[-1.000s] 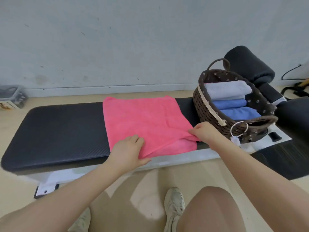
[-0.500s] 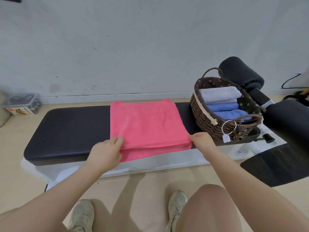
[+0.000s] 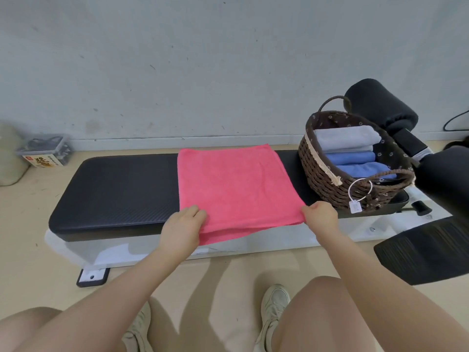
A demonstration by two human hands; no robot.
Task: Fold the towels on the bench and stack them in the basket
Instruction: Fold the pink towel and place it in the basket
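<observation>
Seen from the head camera: a pink towel (image 3: 236,186) lies spread across the middle of a black padded worktop (image 3: 114,189), its near edge hanging a little over the front lip, where a lower layer of the same cloth shows beneath the top one. The person's left hand (image 3: 181,229) is closed on the towel's near left corner, fingers curled over the cloth. The right hand (image 3: 320,216) pinches the near right corner, thumb and fingers shut on the fabric. Both forearms reach in from the bottom of the frame, above bare knees and a pair of pale shoes (image 3: 275,304) on the tan floor.

At the right end of the worktop, just beside the towel but not touching it, stands a dark woven basket (image 3: 322,176) with a floral lining and a looped handle. Inside it sit folded towels: a pale grey one (image 3: 345,139) at the back, then two blue ones (image 3: 355,162) in front of it. A white ring with a small tag (image 3: 355,207) hangs from the basket's near rim.

Against the grey wall at far left, a clear plastic box (image 3: 44,149) rests on the floor.
</observation>
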